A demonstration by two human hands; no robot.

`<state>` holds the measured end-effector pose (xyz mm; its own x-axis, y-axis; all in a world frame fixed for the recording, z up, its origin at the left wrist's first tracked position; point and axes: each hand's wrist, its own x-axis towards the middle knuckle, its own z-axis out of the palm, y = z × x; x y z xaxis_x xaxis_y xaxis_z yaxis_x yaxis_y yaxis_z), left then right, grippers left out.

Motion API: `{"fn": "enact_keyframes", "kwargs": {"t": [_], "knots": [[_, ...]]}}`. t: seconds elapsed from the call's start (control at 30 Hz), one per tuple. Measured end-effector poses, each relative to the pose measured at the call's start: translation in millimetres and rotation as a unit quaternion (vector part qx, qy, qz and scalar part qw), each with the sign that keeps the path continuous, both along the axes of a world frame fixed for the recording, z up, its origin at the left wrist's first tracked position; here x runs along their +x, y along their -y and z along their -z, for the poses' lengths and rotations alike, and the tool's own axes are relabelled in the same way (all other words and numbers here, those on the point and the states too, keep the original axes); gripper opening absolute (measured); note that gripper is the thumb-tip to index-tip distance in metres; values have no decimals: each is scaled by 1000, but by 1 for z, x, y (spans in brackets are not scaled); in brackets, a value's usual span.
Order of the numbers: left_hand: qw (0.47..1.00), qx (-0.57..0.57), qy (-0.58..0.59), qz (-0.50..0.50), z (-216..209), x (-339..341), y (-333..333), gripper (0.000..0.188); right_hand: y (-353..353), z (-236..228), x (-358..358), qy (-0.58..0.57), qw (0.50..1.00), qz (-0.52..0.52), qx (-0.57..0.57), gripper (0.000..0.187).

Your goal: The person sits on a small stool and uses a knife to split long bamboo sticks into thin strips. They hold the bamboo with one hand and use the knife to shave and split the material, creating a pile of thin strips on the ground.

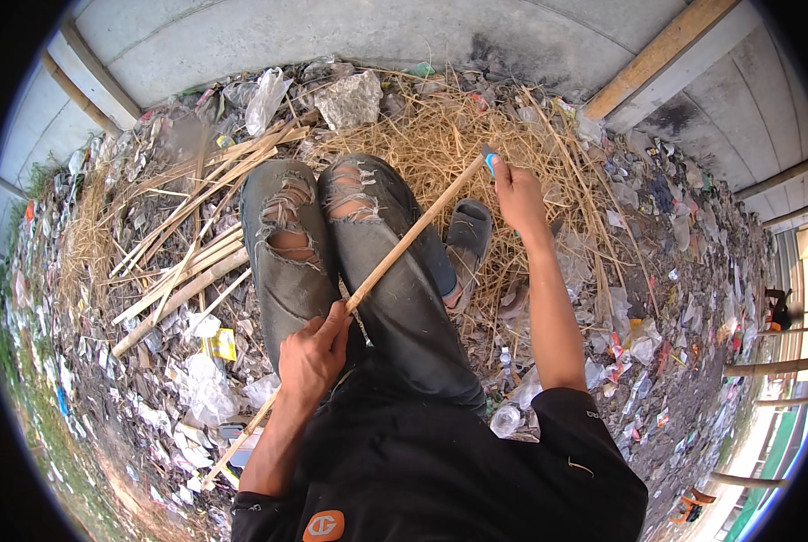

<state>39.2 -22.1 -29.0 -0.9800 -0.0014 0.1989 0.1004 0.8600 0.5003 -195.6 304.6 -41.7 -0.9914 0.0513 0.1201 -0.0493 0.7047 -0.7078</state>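
Note:
A long, pale bamboo stick (415,232) slants across my thighs, its lower end passing under my left forearm and its upper end past my knees. My left hand (314,352) is closed around the stick near my lap. In my right hand (518,195), closed too, is a utility knife with a blue handle (490,162). The knife's blade lies at the upper end of the stick, apparently touching it. Most of the knife's handle is hidden by my fingers.
Bamboo strips and poles (182,271) lie left of my legs. Beyond my knees is a heap of straw-like shavings (422,135), with a pale stone block (348,99) beside it. Plastic litter covers the ground. A grey concrete wall (331,32) with posts runs behind. My sandalled foot (469,230) rests on the shavings.

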Motion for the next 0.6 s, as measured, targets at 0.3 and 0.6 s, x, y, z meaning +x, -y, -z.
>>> {"fn": "enact_keyframes", "kwargs": {"t": [0.3,0.6], "knots": [[1000,24,5,4,2,0,-1,25,30,-10,34,31,999,-12,30,60],[999,51,17,6,-1,-1,5,24,7,5,24,32,998,37,-33,65]]}}
